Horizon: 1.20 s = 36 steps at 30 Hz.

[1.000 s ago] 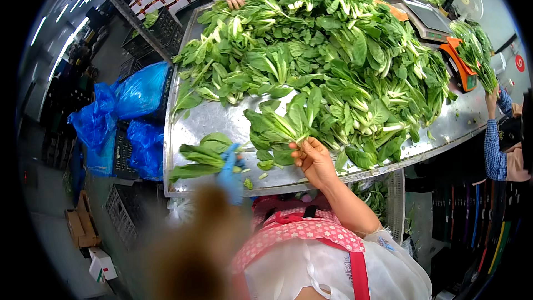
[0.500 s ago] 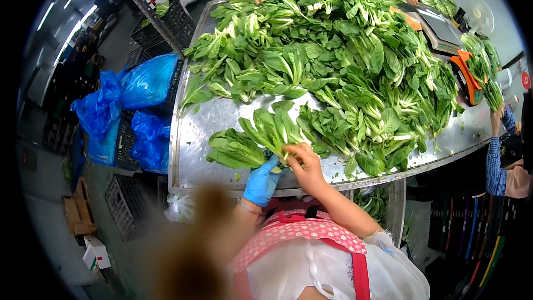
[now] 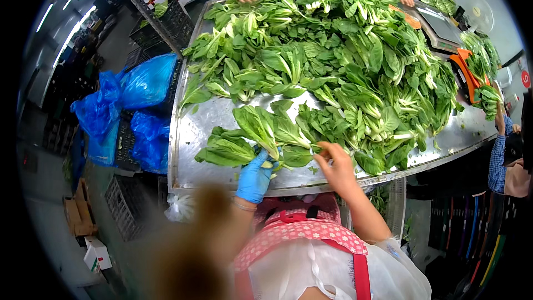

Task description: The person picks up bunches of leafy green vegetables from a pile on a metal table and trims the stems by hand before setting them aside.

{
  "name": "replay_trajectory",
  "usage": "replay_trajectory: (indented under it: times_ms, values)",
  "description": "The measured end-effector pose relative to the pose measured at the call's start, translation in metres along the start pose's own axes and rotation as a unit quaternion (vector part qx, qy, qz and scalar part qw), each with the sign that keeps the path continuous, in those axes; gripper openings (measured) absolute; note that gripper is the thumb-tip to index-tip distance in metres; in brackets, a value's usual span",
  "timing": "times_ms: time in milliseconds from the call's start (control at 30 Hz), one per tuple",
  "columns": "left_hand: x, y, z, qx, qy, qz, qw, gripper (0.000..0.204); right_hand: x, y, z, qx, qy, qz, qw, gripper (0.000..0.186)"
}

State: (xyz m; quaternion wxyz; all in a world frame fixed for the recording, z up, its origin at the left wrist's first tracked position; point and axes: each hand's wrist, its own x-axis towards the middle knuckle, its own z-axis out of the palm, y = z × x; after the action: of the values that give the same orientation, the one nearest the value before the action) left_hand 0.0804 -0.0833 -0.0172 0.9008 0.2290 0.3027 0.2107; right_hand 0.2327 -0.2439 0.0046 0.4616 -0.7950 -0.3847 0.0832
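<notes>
Out ahead of both hands & to either side runs the metal table (image 3: 205, 116), its bare part mostly just beyond the L hand. Heaped on it, past the hands & off to the R, is the big pile of leafy greens (image 3: 344, 66), loose & covering most of the top; judging by that, the bulk is yet to be handled. Well L of the L hand, off the table, sit blue plastic bags (image 3: 147, 80), contents can't be told. Far beyond the R hand, up R, is a flat scale (image 3: 438, 28).

Just ahead of the L hand is the held bunch (image 3: 230, 147), leaves fanning away; tiny amt vs. the pile, so prob. a small part done. L hand (image 3: 255, 179), blue-gloved, is wrapped round its stems. R hand (image 3: 338, 171), bare, fingers bent & narrow, is at the end of a leaf (image 3: 297, 156) lying btwn the hands; can't tell if pinched or only touched.
</notes>
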Motion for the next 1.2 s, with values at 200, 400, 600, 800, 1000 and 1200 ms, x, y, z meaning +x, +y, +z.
replay_trajectory:
  times_ms: [200,400,600,800,1000,1200]
  values:
    - [-0.004,-0.020,0.014,0.028,-0.047,0.049,0.997,0.030,0.014,-0.020,0.047,0.240,-0.124,0.081,0.960,0.021]
    - [-0.007,-0.020,0.016,-0.021,-0.058,0.037,0.997,0.029,0.006,-0.024,0.043,0.485,-0.070,0.187,0.851,0.014]
    - [-0.008,-0.006,0.017,0.003,-0.006,0.058,0.998,0.029,-0.009,0.001,-0.002,0.222,-0.054,0.159,0.960,0.021]
    - [-0.010,-0.026,0.030,0.127,0.061,0.125,0.982,0.019,-0.005,-0.006,0.004,0.073,0.023,-0.067,0.995,0.029]
    - [-0.012,-0.028,0.031,0.154,0.026,0.110,0.982,0.032,0.007,-0.007,0.041,0.265,-0.116,0.076,0.954,0.023]
    - [-0.016,-0.025,0.029,0.104,0.001,0.110,0.989,0.031,0.002,0.004,0.056,0.423,-0.128,0.185,0.878,0.017]
